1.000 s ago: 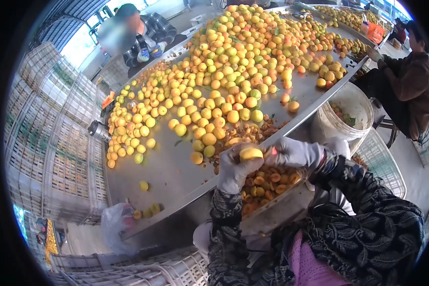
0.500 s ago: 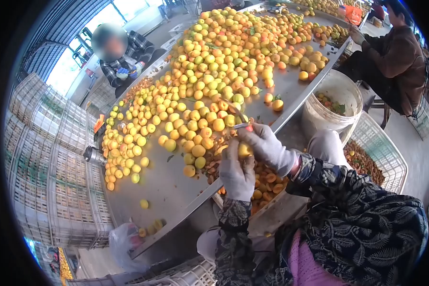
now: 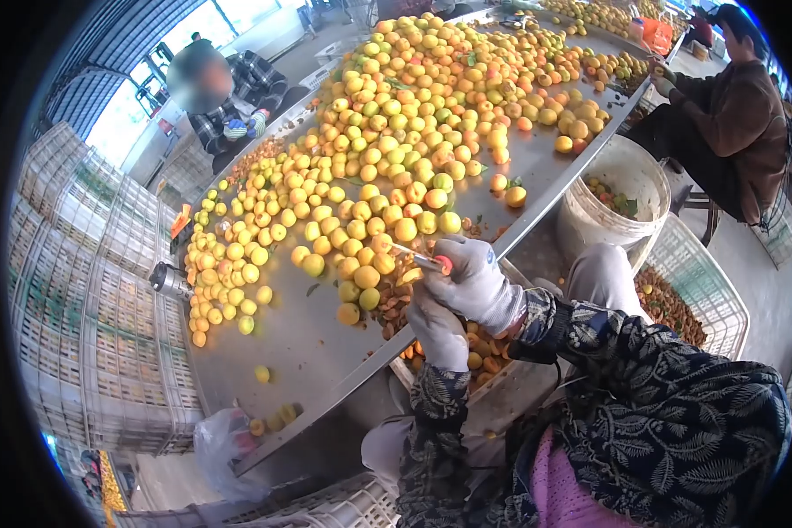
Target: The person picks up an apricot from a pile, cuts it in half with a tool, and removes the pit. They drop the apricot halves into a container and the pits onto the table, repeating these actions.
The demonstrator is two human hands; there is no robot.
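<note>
My gloved right hand (image 3: 482,283) is closed around a small knife (image 3: 426,260) with a red end, its blade pointing up and left over the table edge. Pressed against it from below is my gloved left hand (image 3: 438,333), fingers curled. The apricot that showed in the left hand a moment earlier is now hidden behind the right hand. Just beyond the hands, a big heap of yellow-orange apricots (image 3: 396,132) covers much of the metal table (image 3: 299,365). Under my hands, a container holds halved apricots (image 3: 487,341).
A white bucket (image 3: 572,216) with scraps stands to my right, beside a crate (image 3: 722,299) of brown pits. Stacked crates (image 3: 106,317) rise on the left, near a plastic bag (image 3: 216,440). One person (image 3: 224,97) sits across the table, another (image 3: 739,123) at right.
My right hand has turned and moved slightly left and down over the left hand, covering the apricot. The knife has shifted down and left with it.
</note>
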